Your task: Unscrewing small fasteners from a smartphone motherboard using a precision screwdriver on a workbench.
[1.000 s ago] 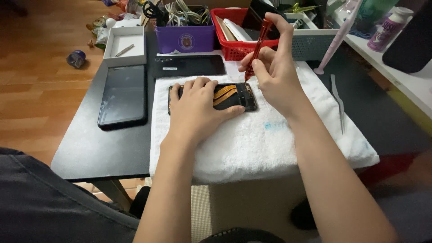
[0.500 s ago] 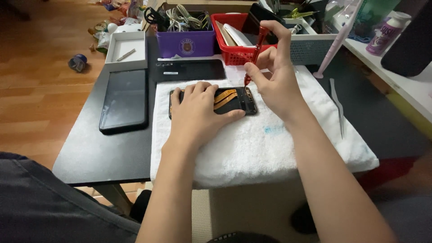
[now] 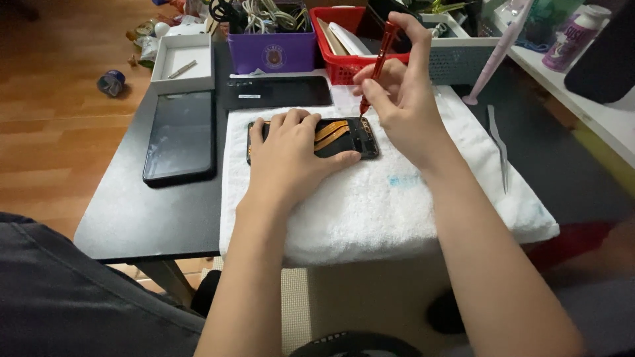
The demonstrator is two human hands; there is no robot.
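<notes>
My left hand (image 3: 291,155) lay flat, pinning the opened phone (image 3: 344,137) on the towel (image 3: 397,198), while my right hand (image 3: 397,99), closed around the red screwdriver (image 3: 378,59), kept it near upright, tip seated at the phone's right end, pressing lightly to avoid slipping.

The left hand (image 3: 288,155) is covering most of the opened phone (image 3: 344,135), the right hand (image 3: 403,109) is hiding part of the red screwdriver (image 3: 378,63) whose tip is too small to make out, and the red basket (image 3: 344,39) is running off the top edge.
</notes>
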